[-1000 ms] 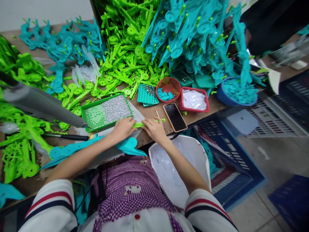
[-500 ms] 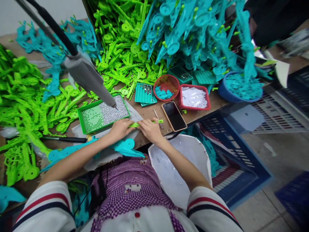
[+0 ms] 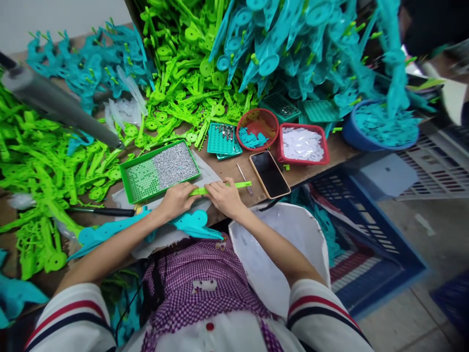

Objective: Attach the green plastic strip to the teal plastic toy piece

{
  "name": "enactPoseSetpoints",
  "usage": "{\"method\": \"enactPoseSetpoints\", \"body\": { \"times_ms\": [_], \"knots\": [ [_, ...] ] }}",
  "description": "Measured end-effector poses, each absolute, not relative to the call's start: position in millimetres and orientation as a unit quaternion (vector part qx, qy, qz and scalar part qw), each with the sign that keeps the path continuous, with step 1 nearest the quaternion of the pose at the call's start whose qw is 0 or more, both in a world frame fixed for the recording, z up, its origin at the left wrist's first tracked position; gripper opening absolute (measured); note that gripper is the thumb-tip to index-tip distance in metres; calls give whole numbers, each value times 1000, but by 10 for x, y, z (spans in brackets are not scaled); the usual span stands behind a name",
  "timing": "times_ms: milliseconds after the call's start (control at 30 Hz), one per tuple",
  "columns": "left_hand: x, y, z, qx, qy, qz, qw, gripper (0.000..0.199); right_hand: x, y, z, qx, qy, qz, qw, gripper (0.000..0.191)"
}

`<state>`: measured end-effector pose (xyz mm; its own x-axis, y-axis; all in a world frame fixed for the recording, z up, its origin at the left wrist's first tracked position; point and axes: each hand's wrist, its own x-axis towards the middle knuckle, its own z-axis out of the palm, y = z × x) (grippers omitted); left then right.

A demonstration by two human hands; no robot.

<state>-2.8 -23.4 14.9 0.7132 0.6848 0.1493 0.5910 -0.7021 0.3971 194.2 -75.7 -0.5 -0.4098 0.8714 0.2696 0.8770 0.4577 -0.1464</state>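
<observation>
A slim lime-green plastic piece [image 3: 200,191] lies across both hands at the table's front edge. My left hand [image 3: 177,199] is closed on its left end. Fingers of my right hand [image 3: 224,196] are wrapped round its middle, and its right end sticks out past them. Behind my left hand is a green tray [image 3: 141,180] with small silver parts [image 3: 174,164]. Below my left forearm a turquoise plastic piece [image 3: 190,222] rests on the front edge. A thin screwdriver [image 3: 244,178] lies just right of my right hand.
A grey power tool [image 3: 66,105] hangs at the left. Green and turquoise parts [image 3: 286,49] are heaped behind. A phone [image 3: 270,174], red basket [image 3: 326,146], round red basket [image 3: 273,117] and blue basin [image 3: 351,132] stand right; a white bin [image 3: 280,244] is below.
The hanging tool has swung left, away from above the tray. More of the green piece shows between and beyond my hands. The view has shifted slightly.
</observation>
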Motion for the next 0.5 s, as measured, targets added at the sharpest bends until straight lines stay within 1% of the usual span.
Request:
{"method": "enactPoseSetpoints", "body": {
  "times_ms": [67, 233, 367, 500],
  "knots": [
    [-33, -221, 137, 908, 353, 155, 163, 20, 1955, -744, -28, -519, -839, -17, 162, 26],
    [-168, -135, 175, 892, 340, 184, 234, 23, 1991, -711, -12, -527, -834, 3, 164, 25],
    [-269, -163, 210, 887, 347, 209, 223, 21, 1959, -699, 62, -524, -836, 36, 161, 26],
    [-247, -225, 228, 903, 320, 199, 204, 17, 1849, -678, 57, -487, -850, 61, 192, 32]
  ]
}}
